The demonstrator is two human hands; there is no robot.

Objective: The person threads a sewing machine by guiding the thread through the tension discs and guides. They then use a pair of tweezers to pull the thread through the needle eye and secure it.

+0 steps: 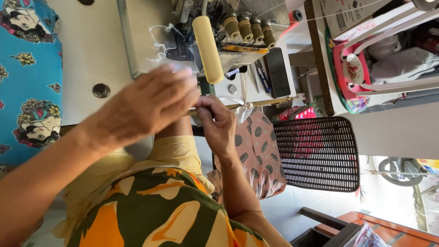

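My left hand [151, 103] reaches forward over the edge of the white sewing table [91, 50], its fingertips blurred just below the overlock sewing machine [228, 41]. What lies under its palm is hidden. My right hand [217, 121] is closed beside it, fingers pinched on a thin pale strip [256, 104] that runs off to the right. The two hands almost touch. A cream cylindrical roller [208, 48] hangs on the machine just above them. My lap is covered by an orange and green patterned garment [155, 210].
Blue printed fabric [29, 77] lies at the table's left. A dark phone [276, 71] and blue-handled scissors [263, 77] sit right of the machine. Pink dotted cloth [256, 151] hangs below my right hand. A black mesh chair [318, 153] stands to the right, a wheel [402, 171] beyond.
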